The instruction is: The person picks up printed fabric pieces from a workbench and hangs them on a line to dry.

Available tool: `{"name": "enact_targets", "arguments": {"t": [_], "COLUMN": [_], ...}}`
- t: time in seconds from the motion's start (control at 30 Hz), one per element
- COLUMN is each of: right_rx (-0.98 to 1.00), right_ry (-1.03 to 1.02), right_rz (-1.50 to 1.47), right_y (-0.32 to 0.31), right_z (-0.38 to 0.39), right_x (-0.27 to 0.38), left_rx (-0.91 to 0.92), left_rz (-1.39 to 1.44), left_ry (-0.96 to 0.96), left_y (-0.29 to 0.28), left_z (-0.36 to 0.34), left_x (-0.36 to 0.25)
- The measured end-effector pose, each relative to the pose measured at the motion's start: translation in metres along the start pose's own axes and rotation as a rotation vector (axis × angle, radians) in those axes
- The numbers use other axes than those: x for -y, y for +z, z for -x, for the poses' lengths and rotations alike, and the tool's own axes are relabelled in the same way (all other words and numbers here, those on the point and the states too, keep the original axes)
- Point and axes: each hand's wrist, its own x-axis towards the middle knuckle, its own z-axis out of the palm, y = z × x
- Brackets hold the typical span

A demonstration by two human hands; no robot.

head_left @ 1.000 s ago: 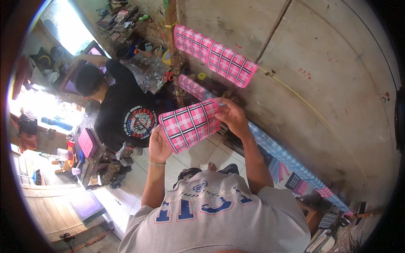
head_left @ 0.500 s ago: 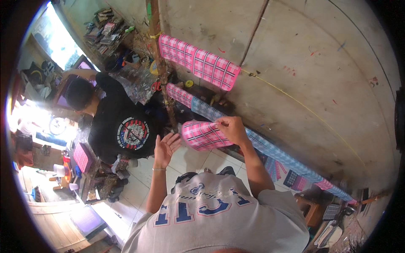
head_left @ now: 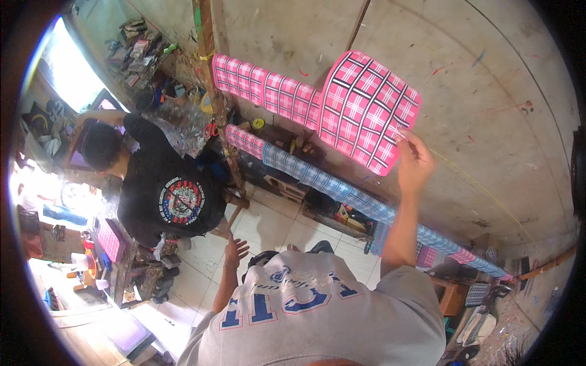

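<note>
My right hand [head_left: 416, 160], raised toward the wall, pinches the lower right edge of a pink plaid sheet [head_left: 366, 113]. The sheet has rounded corners and black and white lines. Its left side overlaps the end of a row of matching pink sheets [head_left: 265, 88] draped along the wall; whether it rests on the yellow line [head_left: 470, 179] there is hidden behind it. Low by my left side, my left hand [head_left: 235, 251] is empty with its fingers apart, close to the co-worker's back.
A co-worker in a black shirt [head_left: 165, 195] leans over a bench at the left. Below the pink row runs a lower line of blue and pink plaid sheets [head_left: 342, 192]. A rough wooden post [head_left: 217, 91] stands left of both rows. A wooden stool [head_left: 452, 297] is at the right.
My right hand has carried the pink sheet up and right, from in front of me to the upper row. My left hand has lowered slightly.
</note>
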Motion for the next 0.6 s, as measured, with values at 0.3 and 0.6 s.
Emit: {"name": "enact_targets", "arguments": {"t": [0.3, 0.6], "right_rx": [-0.019, -0.055], "right_ry": [0.253, 0.334], "right_rz": [-0.082, -0.218], "right_y": [0.014, 0.013], "right_z": [-0.018, -0.021], "right_x": [-0.089, -0.105], "left_rx": [-0.095, -0.045], "left_rz": [-0.21, -0.392], "left_ry": [-0.111, -0.081], "left_y": [-0.048, -0.092], "left_z": [-0.006, 0.02], "left_x": [0.056, 0.088]}}
